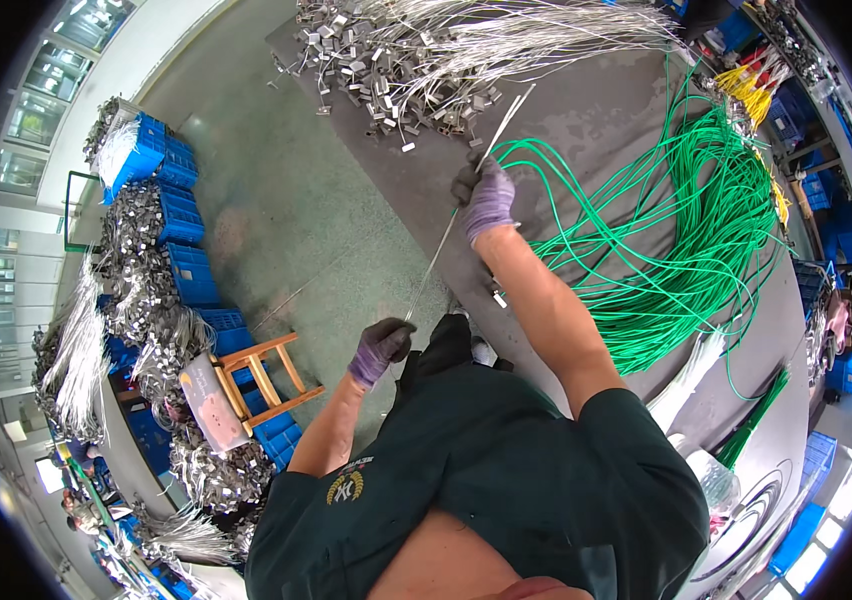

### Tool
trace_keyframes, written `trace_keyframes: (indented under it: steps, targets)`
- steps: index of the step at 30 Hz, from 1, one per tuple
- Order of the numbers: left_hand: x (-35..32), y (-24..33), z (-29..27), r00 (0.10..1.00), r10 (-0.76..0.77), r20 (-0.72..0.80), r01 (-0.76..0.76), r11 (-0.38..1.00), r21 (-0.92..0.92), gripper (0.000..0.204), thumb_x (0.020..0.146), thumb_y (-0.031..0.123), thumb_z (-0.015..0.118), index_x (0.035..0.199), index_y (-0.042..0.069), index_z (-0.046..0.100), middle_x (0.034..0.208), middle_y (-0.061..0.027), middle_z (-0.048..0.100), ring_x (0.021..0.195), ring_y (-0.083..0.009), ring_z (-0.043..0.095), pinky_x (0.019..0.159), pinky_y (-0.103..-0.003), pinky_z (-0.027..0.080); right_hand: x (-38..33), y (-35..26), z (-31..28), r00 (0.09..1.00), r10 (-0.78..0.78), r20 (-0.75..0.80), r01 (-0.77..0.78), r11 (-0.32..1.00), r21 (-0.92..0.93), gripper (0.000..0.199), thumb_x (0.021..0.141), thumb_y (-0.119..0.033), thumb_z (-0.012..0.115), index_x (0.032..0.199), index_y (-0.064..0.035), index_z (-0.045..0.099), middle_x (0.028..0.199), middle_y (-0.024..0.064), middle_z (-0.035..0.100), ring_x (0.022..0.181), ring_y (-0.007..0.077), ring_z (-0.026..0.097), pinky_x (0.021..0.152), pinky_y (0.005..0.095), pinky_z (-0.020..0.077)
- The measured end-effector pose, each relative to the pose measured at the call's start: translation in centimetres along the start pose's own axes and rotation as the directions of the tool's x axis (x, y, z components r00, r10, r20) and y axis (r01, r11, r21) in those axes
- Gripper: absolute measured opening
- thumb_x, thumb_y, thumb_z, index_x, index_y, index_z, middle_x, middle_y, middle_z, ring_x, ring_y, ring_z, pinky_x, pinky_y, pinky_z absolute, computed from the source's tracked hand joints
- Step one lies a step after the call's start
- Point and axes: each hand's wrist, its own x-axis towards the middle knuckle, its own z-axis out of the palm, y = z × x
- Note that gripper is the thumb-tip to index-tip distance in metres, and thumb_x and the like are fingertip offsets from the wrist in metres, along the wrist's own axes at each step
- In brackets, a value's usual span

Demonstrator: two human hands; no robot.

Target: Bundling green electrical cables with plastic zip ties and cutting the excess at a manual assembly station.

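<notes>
A thin, pale wire stretches between my two gloved hands, over the table's edge. My left hand, in a purple and dark grey glove, is closed on its lower end, out in front of my body. My right hand, gloved alike, is closed around the same wire above the dark table. Pale wire ends stick out past its fingers. Loops of green cable come up close to my right hand; whether it grips any of them I cannot tell.
A big coil of green cable covers the table's right side. Silver wires with metal blocks are heaped at the far edge. To the left stand blue crates with more metal parts, and a wooden stool with a cushion.
</notes>
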Motion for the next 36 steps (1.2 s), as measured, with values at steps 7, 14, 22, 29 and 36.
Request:
trace_keyframes:
  steps: [7, 14, 22, 29, 36]
  targets:
    - [5.1, 3.8, 2.2, 0.97, 0.045, -0.239, -0.067, 0.994, -0.083, 0.023, 0.087, 0.022, 0.055, 0.089, -0.001, 0.059, 0.057, 0.0017, 0.044, 0.046, -0.0064, 0.037, 0.042, -0.022, 0.029, -4.8, 5.6, -2.5, 0.95, 0.179, 0.255, -0.174, 0.984, -0.041, 0.02, 0.085, -0.017, 0.05, 0.097, -0.0023, 0.056, 0.074, 0.0078, 0.058, 0.063, 0.0211, 0.056, 0.056, 0.0347, 0.0469]
    - [2.9, 2.8, 2.0, 0.975, -0.068, -0.214, 0.068, 0.998, -0.008, 0.027, 0.084, 0.027, 0.059, 0.086, 0.0, 0.06, 0.052, 0.0024, 0.042, 0.043, -0.0054, 0.036, 0.041, -0.021, 0.027, 0.2, -4.7, -3.4, 0.991, 0.005, 0.13, 0.046, 0.924, -0.379, 0.018, 0.085, -0.012, 0.057, 0.093, 0.0031, 0.058, 0.085, 0.0127, 0.064, 0.066, 0.023, 0.063, 0.059, 0.0327, 0.0539]
    - [2.5, 2.7, 2.7, 0.982, -0.068, -0.177, 0.062, 0.997, -0.043, 0.027, 0.084, 0.027, 0.06, 0.086, 0.0, 0.061, 0.053, 0.0021, 0.044, 0.043, -0.0055, 0.037, 0.041, -0.021, 0.027, 2.1, -7.9, -3.2, 0.965, -0.233, 0.121, 0.26, 0.788, -0.557, 0.019, 0.084, -0.022, 0.061, 0.08, -0.0041, 0.066, 0.071, 0.0032, 0.064, 0.05, 0.0133, 0.056, 0.049, 0.0242, 0.0455]
    - [2.6, 2.1, 2.7, 0.983, -0.057, -0.177, 0.052, 0.998, -0.032, 0.026, 0.084, 0.025, 0.06, 0.088, -0.001, 0.06, 0.053, 0.0022, 0.043, 0.043, -0.0054, 0.036, 0.041, -0.021, 0.027, 6.4, -4.1, -12.0, 0.813, -0.395, 0.428, 0.485, 0.052, -0.873, 0.029, 0.073, -0.024, 0.067, 0.094, -0.0031, 0.065, 0.081, 0.0153, 0.065, 0.068, 0.0175, 0.063, 0.058, 0.0321, 0.0481]
    - [2.5, 1.8, 3.1, 0.974, -0.142, -0.177, 0.126, 0.987, -0.101, 0.018, 0.084, 0.018, 0.06, 0.088, 0.001, 0.062, 0.056, 0.0033, 0.045, 0.046, -0.0045, 0.037, 0.042, -0.02, 0.028, 8.4, -2.0, -14.4, 0.912, -0.033, 0.409, 0.289, -0.658, -0.696, 0.025, 0.081, -0.023, 0.059, 0.093, -0.0018, 0.063, 0.091, 0.0131, 0.066, 0.081, 0.0239, 0.064, 0.065, 0.037, 0.0512]
